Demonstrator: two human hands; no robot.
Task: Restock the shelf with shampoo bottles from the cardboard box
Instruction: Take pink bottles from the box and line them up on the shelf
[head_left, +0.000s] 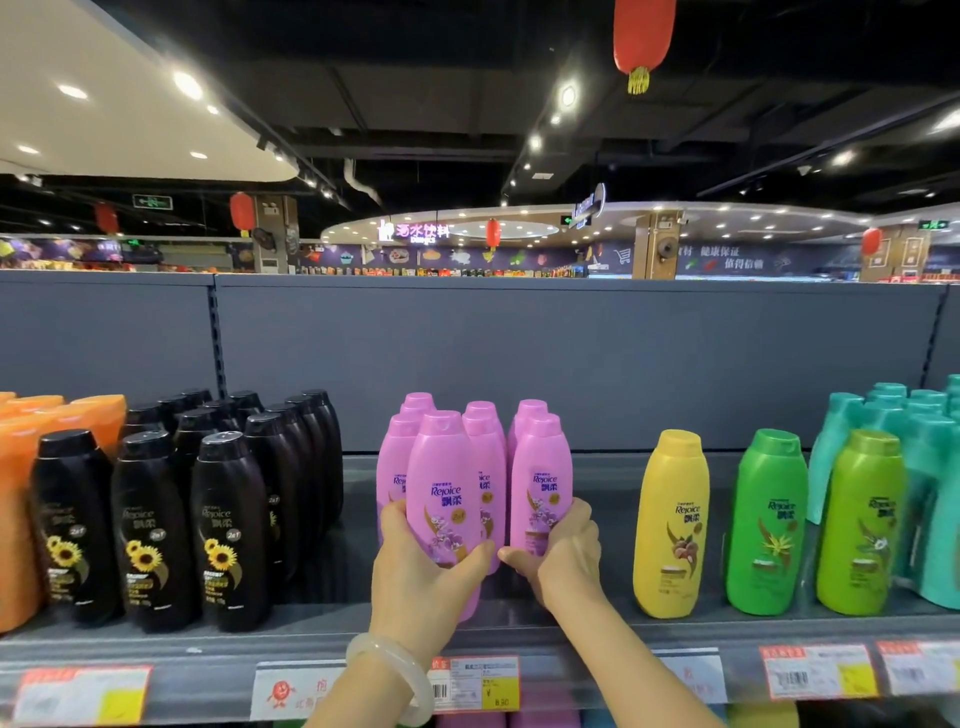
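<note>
I'm looking straight at the grey shelf (597, 621), and both hands are wrapping pink bottles right now. My left hand (415, 577), with a pale bangle (387, 675) on its wrist, is curling around the front pink bottle (444, 499), thumb across the lower label and fingertips showing on its far left side; the bottle's base is sitting just behind the shelf's front edge. My right hand (563, 556) is gripping the neighbouring pink bottle (540, 488) low down, fingers round its right side and thumb reaching toward the left thumb, the two nearly touching. More pink bottles (480, 421) are standing upright close behind them. To the left, a bare strip of shelf is separating this group from the black bottles (218, 519), which are packed in rows, with orange bottles (21, 467) beyond. To the right, a wider open stretch is lying before the yellow bottle (670, 525), then the green bottles (766, 525) and teal ones (883, 415). Price tags (818, 670) are lining the front rail.
</note>
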